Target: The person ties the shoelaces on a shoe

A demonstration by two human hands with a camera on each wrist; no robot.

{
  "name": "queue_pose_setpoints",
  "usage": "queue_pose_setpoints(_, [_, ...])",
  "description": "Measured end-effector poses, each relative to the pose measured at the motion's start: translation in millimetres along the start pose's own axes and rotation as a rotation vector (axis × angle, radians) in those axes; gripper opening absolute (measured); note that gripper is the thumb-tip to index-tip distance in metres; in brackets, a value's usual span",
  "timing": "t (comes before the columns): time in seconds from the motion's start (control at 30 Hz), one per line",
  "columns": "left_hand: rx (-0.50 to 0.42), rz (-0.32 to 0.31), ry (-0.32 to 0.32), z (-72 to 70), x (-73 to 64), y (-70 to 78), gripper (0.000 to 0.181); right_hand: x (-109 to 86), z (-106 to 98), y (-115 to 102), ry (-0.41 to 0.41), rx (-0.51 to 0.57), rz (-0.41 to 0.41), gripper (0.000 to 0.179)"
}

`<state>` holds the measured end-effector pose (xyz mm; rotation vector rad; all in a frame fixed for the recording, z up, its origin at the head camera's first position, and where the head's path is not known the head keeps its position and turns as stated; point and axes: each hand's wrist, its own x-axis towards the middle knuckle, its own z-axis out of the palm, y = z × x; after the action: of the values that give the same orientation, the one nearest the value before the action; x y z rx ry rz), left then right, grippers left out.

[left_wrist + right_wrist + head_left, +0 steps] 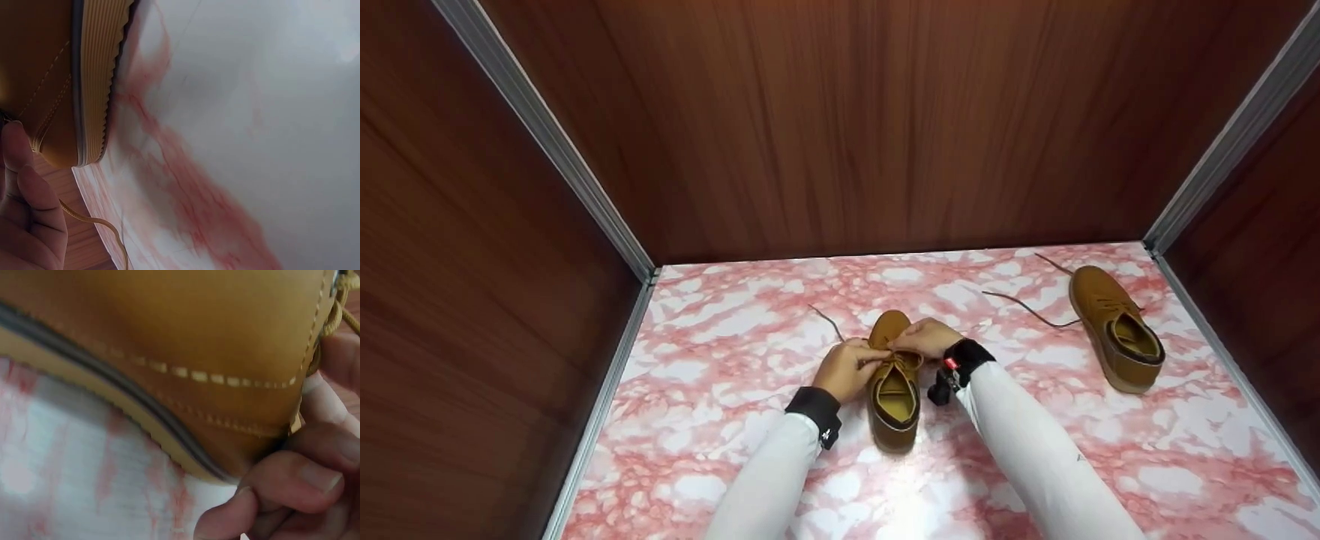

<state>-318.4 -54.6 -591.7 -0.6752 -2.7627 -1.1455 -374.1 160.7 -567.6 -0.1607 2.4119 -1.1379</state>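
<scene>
A tan-brown lace-up shoe (891,442) sits on the pink-and-white surface, toe pointing away from me. Over its lacing, my left hand (844,371) pinches the shoelace (829,321) from the left side, and a loose end trails out beyond it. From the right, my right hand (931,339) has its fingers curled at the lacing near the toe, also pinching the lace. Close up in the left wrist view, the lace (93,218) runs out from behind the fingers. The right wrist view has curled fingertips (320,475) against the shoe's upper; the exact grip point is hidden.
A matching shoe (1136,371) stands at the right, its untied lace (1027,307) spread leftward on the surface (720,375). Dark wood-grain panels (840,135) with grey metal edging (615,217) enclose the back and both sides.
</scene>
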Motion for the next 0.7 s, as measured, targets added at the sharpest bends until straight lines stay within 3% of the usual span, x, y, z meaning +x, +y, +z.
queue_pose_setpoints(0.23, [0.009, -0.004, 0.008, -0.1, -1.6, 0.3, 0.023, -1.9, 6, -1, 0.104, 0.139, -0.063, 0.027])
queue_pose_setpoints(0.4, [0.004, -0.022, 0.019, 1.3, -1.7, -0.3, 0.022, -5.0, 3, -6, 0.136, 0.316, -0.095, 0.03])
queue_pose_setpoints(0.53, [-0.016, -0.051, 0.016, 1.9, -1.8, -0.6, 0.022, -9.4, -5, -11, 0.116, 0.5, -0.1, 0.03])
queue_pose_setpoints(0.7, [-0.001, -0.032, 0.03, 3.5, -1.3, -0.4, 0.02, -16.0, -16, -16, 0.063, 0.661, -0.11, 0.025])
